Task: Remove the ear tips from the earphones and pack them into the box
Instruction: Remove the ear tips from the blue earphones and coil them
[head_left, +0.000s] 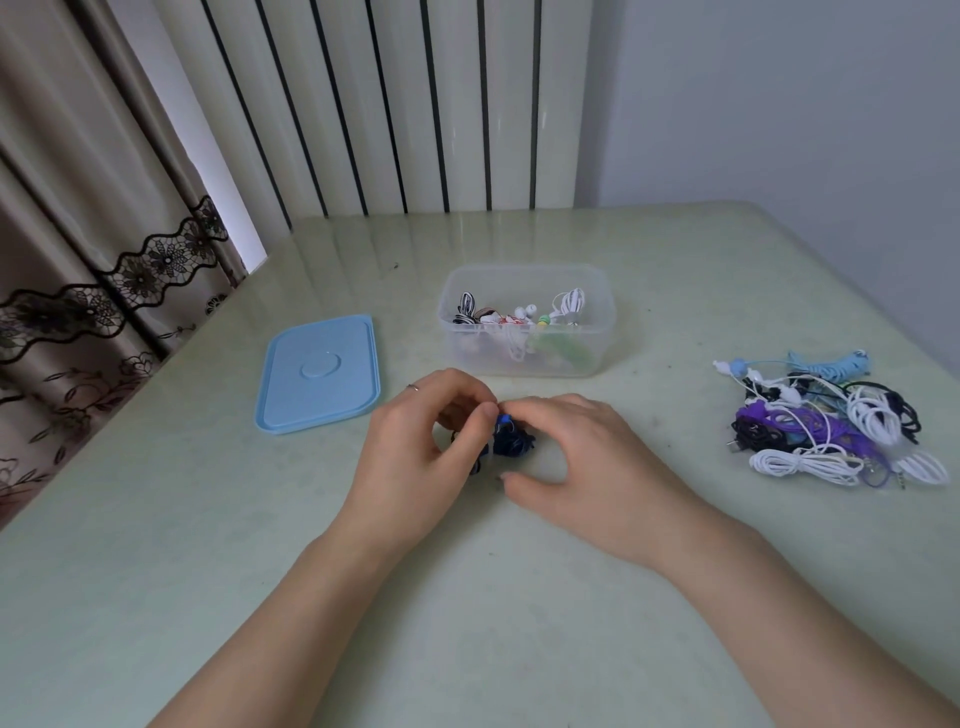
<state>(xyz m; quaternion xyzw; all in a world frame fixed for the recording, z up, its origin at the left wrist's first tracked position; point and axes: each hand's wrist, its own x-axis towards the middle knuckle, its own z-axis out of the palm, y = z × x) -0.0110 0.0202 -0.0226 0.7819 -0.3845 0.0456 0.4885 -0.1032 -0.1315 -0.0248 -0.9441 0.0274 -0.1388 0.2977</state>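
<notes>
A person's two hands meet over a dark blue earphone bundle (511, 441) just in front of the clear box (524, 319), on a pale green surface (467, 597). The left hand (431, 441) curls round the bundle's left side, thumb and fingers pinching at a small bright-blue piece (502, 419) on top, likely an earbud. The right hand (576, 457) closes in from the right, fingers curled down toward the same piece; whether its grip has hold of anything cannot be told. The bundle lies between both grips, its cord running roughly left to right. The box stands open, already holding several earphones, directly behind the hands; its blue lid (319, 374) lies left of it. A pile of earphones (831, 421) waits to the box's right.
</notes>
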